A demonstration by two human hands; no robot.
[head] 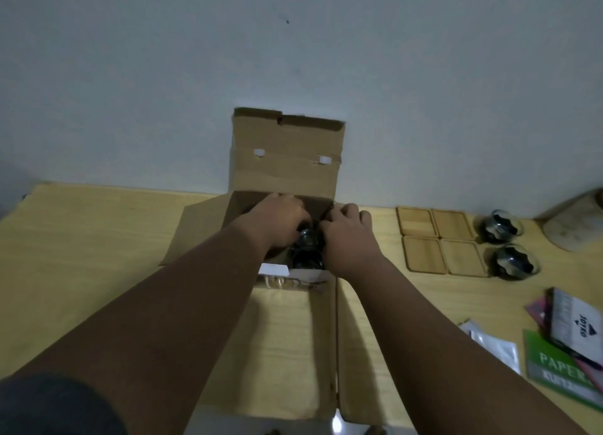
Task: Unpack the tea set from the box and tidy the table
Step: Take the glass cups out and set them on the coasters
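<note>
Open cardboard box point(287, 160) on the table; 4 wooden coasters point(439, 240), 2 glass cups point(505, 245) beside it.

left of the box point(287, 160) the table point(81, 238) lies bare; at right, coasters point(439, 242), glass cups point(507, 245) and papers point(561, 346) crowd it.

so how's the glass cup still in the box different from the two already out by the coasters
The cup in the box sits down inside the cardboard box, gripped between the left hand and right hand; the two cups on the table stand free, untouched, right of the wooden coasters. The boxed one is mostly hidden by the hands; the others show whole. All look like clear glass with dark stuffing inside.
</note>
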